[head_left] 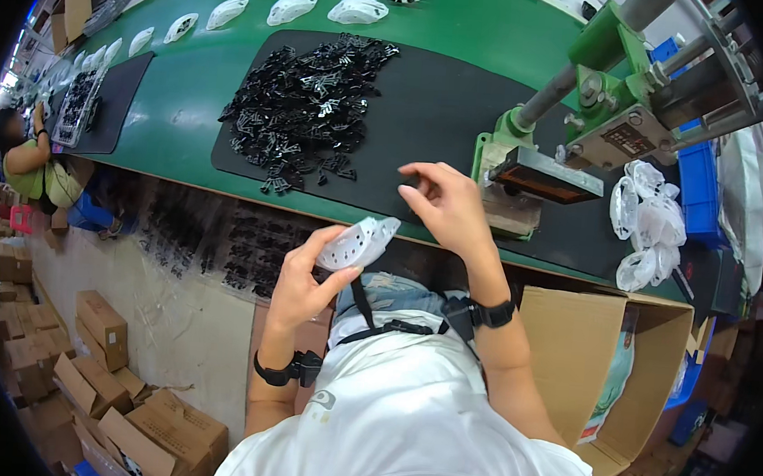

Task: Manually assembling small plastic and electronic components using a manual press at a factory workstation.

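My left hand (300, 284) is closed around a white plastic shell (355, 243), a curved piece dotted with small dark holes. It is held above my lap, just off the table's front edge. My right hand (446, 205) hovers over the edge of the black mat (435, 109), to the right of the shell and apart from it. Its thumb and index finger are spread, and no object shows between them. Beyond and left of my hands lies a heap of small glossy black plastic clips (311, 100) on the mat.
A green lever press (516, 141) stands right of my right hand, beside clear plastic bags (652, 226) and a blue bin (699, 194). Several white shells (358, 10) line the green table (179, 91). A cardboard box (568, 353) is at my right. Another person (29, 160) sits far left.
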The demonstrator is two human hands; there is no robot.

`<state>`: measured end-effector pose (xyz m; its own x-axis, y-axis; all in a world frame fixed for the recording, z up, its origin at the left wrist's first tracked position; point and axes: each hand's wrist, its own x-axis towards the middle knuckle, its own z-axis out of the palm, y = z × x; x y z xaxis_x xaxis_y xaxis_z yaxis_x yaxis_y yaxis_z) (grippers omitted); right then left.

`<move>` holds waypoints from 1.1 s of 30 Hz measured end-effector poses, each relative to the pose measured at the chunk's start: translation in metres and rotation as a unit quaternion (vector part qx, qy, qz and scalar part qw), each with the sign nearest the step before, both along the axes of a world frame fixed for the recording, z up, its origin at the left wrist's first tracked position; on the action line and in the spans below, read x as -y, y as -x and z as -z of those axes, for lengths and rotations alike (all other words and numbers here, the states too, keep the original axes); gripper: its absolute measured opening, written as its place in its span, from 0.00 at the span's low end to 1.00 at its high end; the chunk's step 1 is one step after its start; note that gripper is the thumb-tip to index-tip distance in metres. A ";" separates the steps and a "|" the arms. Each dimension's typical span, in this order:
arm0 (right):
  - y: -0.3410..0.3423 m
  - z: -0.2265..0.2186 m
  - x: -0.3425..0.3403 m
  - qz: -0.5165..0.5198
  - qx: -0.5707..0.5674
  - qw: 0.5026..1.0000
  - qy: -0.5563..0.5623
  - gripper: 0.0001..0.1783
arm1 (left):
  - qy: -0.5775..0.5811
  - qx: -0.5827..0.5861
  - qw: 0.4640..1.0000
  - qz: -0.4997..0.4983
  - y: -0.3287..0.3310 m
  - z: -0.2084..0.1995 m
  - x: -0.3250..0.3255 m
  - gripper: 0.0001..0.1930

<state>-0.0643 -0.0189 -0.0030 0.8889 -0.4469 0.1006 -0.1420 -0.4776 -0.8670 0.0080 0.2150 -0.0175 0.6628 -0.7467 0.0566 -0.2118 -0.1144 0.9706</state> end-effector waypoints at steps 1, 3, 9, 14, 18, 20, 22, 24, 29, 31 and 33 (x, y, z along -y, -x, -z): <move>0.010 -0.003 -0.001 0.026 0.048 0.990 -0.131 0.12 | -0.011 0.040 0.999 -0.005 -0.001 -0.007 0.008 0.24; 0.037 -0.022 -0.005 0.082 0.105 0.950 -0.281 0.10 | -0.009 0.126 0.992 0.007 -0.001 -0.025 0.034 0.22; 0.075 -0.025 -0.032 0.150 0.176 0.962 -0.147 0.10 | 0.000 0.127 0.989 0.075 0.014 -0.043 0.077 0.20; 0.079 -0.026 -0.022 0.185 0.221 0.957 -0.014 0.08 | 0.024 0.226 0.966 0.126 0.022 -0.049 0.097 0.19; 0.088 -0.022 -0.020 0.183 0.246 0.952 0.019 0.08 | 0.036 0.206 0.967 0.148 0.027 -0.049 0.103 0.20; 0.093 -0.025 -0.011 0.173 0.239 0.955 0.040 0.10 | 0.034 0.182 0.970 0.156 0.029 -0.049 0.110 0.21; 0.098 -0.029 -0.005 0.201 0.198 0.957 0.064 0.13 | 0.035 0.194 0.963 0.185 0.030 -0.050 0.112 0.20; 0.105 -0.034 -0.001 0.200 0.167 0.965 0.038 0.14 | 0.041 0.197 0.959 0.198 0.031 -0.051 0.116 0.20; 0.121 -0.026 0.018 0.095 0.174 0.956 -0.217 0.09 | 0.044 0.240 0.939 0.242 0.033 -0.055 0.131 0.20; 0.125 -0.025 0.018 0.080 0.196 0.941 -0.264 0.09 | 0.076 0.198 0.949 0.234 0.033 -0.050 0.137 0.19; 0.124 -0.029 0.019 0.117 0.198 0.938 -0.258 0.09 | 0.124 0.179 0.957 0.192 0.033 -0.048 0.147 0.19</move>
<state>-0.1882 -0.0378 0.0261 0.6985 -0.7056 0.1188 0.1913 0.0242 -0.9812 -0.0250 0.0678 0.0306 0.2468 -0.8652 0.4364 -0.5166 0.2635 0.8146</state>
